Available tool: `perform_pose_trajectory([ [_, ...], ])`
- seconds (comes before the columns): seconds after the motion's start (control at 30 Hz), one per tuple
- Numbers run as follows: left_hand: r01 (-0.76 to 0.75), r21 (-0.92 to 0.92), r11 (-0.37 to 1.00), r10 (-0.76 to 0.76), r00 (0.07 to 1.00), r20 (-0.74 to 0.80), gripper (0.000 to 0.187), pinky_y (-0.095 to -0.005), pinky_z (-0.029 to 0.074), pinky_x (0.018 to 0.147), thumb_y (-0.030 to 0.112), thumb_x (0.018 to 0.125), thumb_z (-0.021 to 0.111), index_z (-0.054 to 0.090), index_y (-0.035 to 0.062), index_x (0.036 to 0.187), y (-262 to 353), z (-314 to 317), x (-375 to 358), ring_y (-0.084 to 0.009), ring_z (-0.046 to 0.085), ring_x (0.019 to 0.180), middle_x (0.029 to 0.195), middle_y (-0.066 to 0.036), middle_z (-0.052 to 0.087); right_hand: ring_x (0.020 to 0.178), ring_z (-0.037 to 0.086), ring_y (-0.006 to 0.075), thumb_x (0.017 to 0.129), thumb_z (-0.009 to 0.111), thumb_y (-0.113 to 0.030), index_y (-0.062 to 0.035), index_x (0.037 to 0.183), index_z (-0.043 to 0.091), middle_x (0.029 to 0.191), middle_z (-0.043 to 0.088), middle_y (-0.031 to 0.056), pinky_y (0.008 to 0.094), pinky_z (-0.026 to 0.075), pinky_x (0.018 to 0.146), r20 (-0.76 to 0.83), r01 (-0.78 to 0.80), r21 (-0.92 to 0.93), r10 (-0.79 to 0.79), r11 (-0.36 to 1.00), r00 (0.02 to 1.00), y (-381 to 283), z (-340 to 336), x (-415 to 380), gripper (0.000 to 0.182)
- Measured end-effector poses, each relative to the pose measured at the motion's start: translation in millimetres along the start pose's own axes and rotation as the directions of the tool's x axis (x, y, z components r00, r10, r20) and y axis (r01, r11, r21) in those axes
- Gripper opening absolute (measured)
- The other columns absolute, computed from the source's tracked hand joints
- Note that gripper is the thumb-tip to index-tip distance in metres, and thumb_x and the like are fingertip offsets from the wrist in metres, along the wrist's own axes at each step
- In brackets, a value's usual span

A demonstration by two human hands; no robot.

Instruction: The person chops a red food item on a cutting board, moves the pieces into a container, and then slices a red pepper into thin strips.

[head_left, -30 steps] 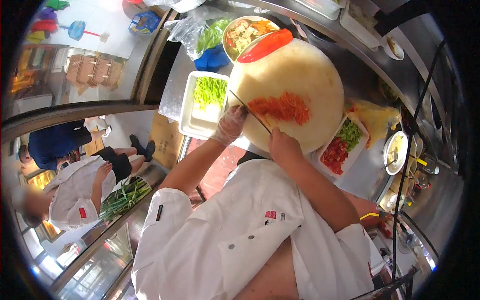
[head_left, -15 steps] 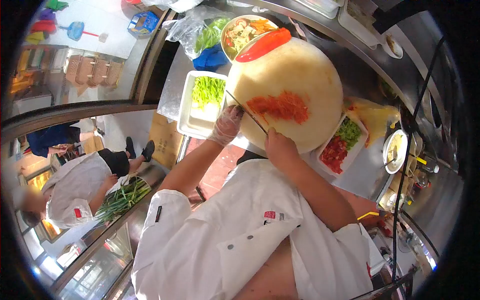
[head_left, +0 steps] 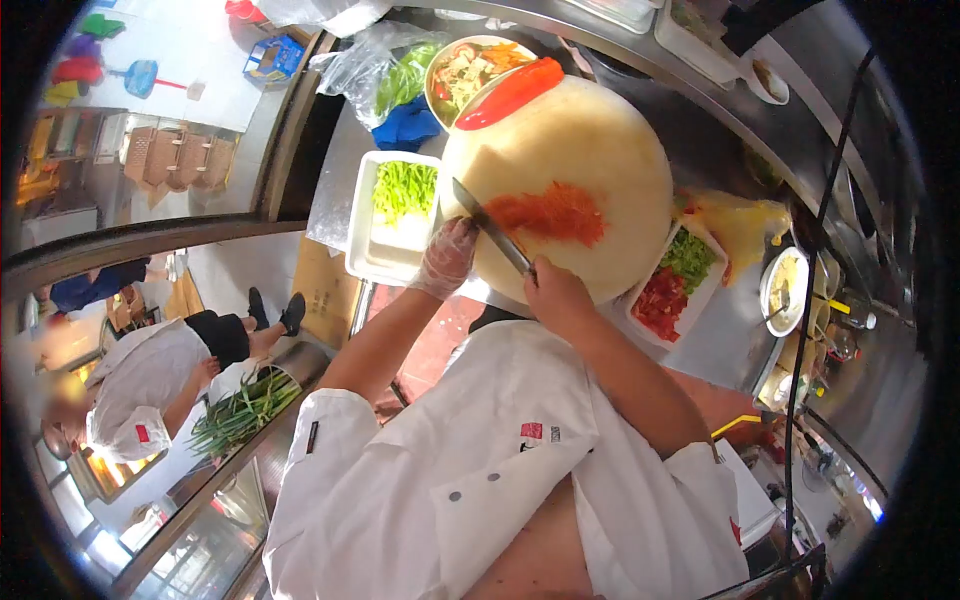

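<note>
Head view, items listed largest to smallest.

Bench point(head_left: 735, 340): steel worktop carrying everything below.

Chopping board point(head_left: 600, 150): round, pale yellow, thick; set mid-bench, its near edge by the person's body.

White tray point(head_left: 375, 250): rectangular, just beside the board's left edge; green pepper strips point(head_left: 403, 187) piled at its far end.

Bowl point(head_left: 462, 70): at the board's far-left edge, filled with mixed sliced vegetables.

Divided tray point(head_left: 690, 275): at the board's right edge; green pieces in the far half, red pieces in the near half.

Whole red pepper point(head_left: 510, 92): smooth, glossy, long; lies on the board's far edge, long axis running from near-left to far-right, partly over the bowl's rim.

Knife point(head_left: 490, 228): broad steel blade, dark handle. Long axis diagonal across the board's near-left part, tip toward the far-left edge, handle toward the near edge. Blade flat lies against the left side of the heap.

Chopped red pepper point(head_left: 550, 212): loose orange-red heap, finely cut, near the board's centre, drawn out left to right.

Right hand point(head_left: 560, 298): bare, fingers closed tight round the knife handle at the board's near edge.

Left hand point(head_left: 447, 255): in a clear glove, fingers curled, resting at the board's near-left edge beside the blade; whether it pinches anything cannot be told.
</note>
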State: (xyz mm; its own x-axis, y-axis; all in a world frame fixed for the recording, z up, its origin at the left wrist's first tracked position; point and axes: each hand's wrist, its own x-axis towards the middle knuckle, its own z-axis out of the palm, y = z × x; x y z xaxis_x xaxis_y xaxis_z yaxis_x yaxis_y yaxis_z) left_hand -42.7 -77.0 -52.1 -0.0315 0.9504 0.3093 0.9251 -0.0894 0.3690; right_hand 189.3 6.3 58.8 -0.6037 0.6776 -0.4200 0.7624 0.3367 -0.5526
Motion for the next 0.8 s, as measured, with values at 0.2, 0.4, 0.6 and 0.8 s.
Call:
perform_pose_trajectory([
  [0.2,0.046,-0.303,0.952,-0.014,0.994,0.107,0.020,-0.0497,0.055,0.095,0.000,0.093,0.064,0.065,0.0017,0.114,28.0,-9.6,27.0,-0.0420,0.066,0.107,0.120,-0.022,0.066,0.085,0.071,0.0441,0.101,0.063,-0.024,-0.0011,0.105,0.060,0.094,0.072,0.0219,0.0549,0.055,0.076,-0.182,-0.025,0.027,0.029,0.999,0.983,26.6,-33.5,-42.7,0.023],
  [0.4,0.161,-0.272,0.949,-0.231,0.941,-0.249,0.022,-0.0494,0.054,0.094,0.001,0.094,0.060,0.066,0.0035,0.115,53.2,-78.7,41.4,-0.0392,0.066,0.105,0.113,-0.019,0.068,0.095,0.070,0.0387,0.097,0.069,-0.020,-0.0015,0.133,0.061,0.109,0.069,0.0174,0.0497,0.057,0.081,-0.322,0.111,-0.040,-0.118,0.993,0.939,27.1,-22.2,-50.3,0.042],
  [0.6,-0.032,-0.232,0.972,0.107,0.942,0.319,0.024,-0.0509,0.050,0.097,0.016,0.093,0.067,0.066,0.0075,0.116,99.4,-94.9,75.7,-0.0388,0.062,0.112,0.113,-0.017,0.067,0.103,0.067,0.0373,0.095,0.071,-0.019,-0.0001,0.146,0.054,0.116,0.064,0.0171,0.0477,0.057,0.086,-0.225,0.105,-0.084,-0.121,0.991,0.967,14.3,-1.0,-48.0,0.057],
  [0.8,-0.121,-0.201,0.972,0.183,0.929,0.323,0.034,-0.0536,0.050,0.094,0.014,0.089,0.068,0.066,0.0076,0.122,75.7,-46.0,89.9,-0.0414,0.061,0.112,0.121,-0.020,0.063,0.103,0.067,0.0380,0.096,0.071,-0.020,0.0001,0.147,0.052,0.116,0.064,0.0183,0.0482,0.057,0.086,-0.179,0.051,-0.058,-0.061,0.997,0.982,12.6,15.1,-52.1,0.058],
])
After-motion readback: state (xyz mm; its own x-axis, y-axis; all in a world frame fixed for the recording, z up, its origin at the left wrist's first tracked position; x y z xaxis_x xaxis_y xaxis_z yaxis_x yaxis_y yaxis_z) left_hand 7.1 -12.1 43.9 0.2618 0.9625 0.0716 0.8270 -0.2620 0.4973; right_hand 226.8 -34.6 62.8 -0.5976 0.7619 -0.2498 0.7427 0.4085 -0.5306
